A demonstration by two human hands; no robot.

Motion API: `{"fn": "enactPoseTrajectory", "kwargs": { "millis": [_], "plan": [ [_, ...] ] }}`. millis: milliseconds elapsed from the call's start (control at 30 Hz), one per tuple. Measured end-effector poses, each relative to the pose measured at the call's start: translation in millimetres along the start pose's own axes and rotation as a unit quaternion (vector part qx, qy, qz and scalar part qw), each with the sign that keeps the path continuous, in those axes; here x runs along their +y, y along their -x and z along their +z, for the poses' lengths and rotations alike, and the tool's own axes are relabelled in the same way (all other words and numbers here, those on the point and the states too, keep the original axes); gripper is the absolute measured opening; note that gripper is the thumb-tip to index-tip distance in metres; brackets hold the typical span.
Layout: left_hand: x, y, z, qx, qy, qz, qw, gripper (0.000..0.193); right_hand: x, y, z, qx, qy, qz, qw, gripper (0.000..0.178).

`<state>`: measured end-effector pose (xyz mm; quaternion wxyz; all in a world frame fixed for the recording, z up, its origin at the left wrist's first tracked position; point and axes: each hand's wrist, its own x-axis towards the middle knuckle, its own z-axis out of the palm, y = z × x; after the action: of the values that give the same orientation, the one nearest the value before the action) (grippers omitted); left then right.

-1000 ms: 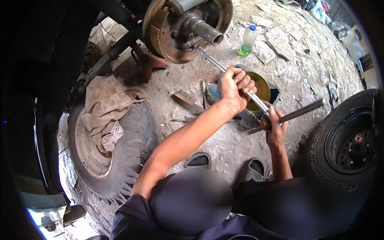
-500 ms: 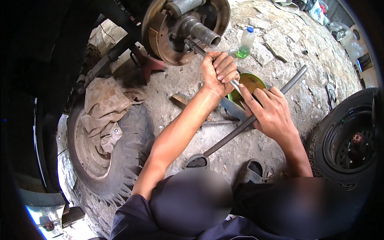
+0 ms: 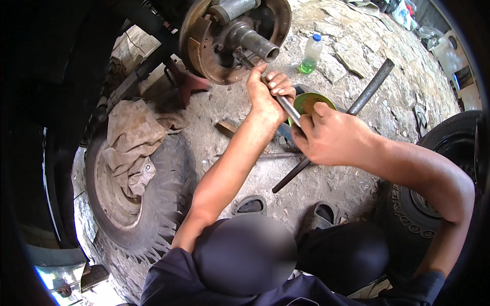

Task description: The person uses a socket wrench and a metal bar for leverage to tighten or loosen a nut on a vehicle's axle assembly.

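A long metal socket wrench shaft (image 3: 288, 107) slants down from the brake assembly (image 3: 201, 51), its far end at a fastener beside the protruding axle tube (image 3: 255, 43). My left hand (image 3: 266, 94) is closed around the middle of this shaft. A dark pipe (image 3: 372, 86) crosses the shaft's near end, and my right hand (image 3: 332, 133) is closed at that crossing. The fingers hide the joint itself, and one knuckle points up. Behind my hands lies a green bowl (image 3: 312, 101) with brown inside, partly covered by the right hand.
A bottle of green liquid (image 3: 309, 55) stands beyond my hands. At left, a brown cloth (image 3: 132, 137) drapes over a big tyre (image 3: 171, 183); another tyre (image 3: 403, 219) is at right. A red stand (image 3: 191, 84) and a wire brush (image 3: 227, 126) are on the rough ground.
The pipe has turned counterclockwise, its upper end rising and its lower end shifting right. My right hand has rolled over, with its elbow swung out to the right. My left hand shifted slightly left.
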<state>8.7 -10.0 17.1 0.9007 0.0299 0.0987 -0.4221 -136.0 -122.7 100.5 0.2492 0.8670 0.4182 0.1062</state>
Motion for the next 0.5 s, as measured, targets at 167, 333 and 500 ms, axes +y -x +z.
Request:
{"fn": "enactPoseTrajectory", "kwargs": {
  "millis": [167, 333, 500],
  "plan": [
    [-20, -7, 12, 0.107, -0.074, 0.076, 0.989, 0.035, 29, 21, 33, 0.051, -0.03, 0.026, 0.998, 0.02],
    [-10, -11, 1, 0.089, -0.132, 0.06, 0.985, 0.032, 8, 13, 42, 0.017, -0.018, 0.041, 0.999, 0.028],
    [-13, -17, -7, 0.093, -0.146, 0.061, 0.983, 0.031, 40, 39, 56, 0.035, 0.028, 0.075, 0.996, 0.019]
  ]
}}
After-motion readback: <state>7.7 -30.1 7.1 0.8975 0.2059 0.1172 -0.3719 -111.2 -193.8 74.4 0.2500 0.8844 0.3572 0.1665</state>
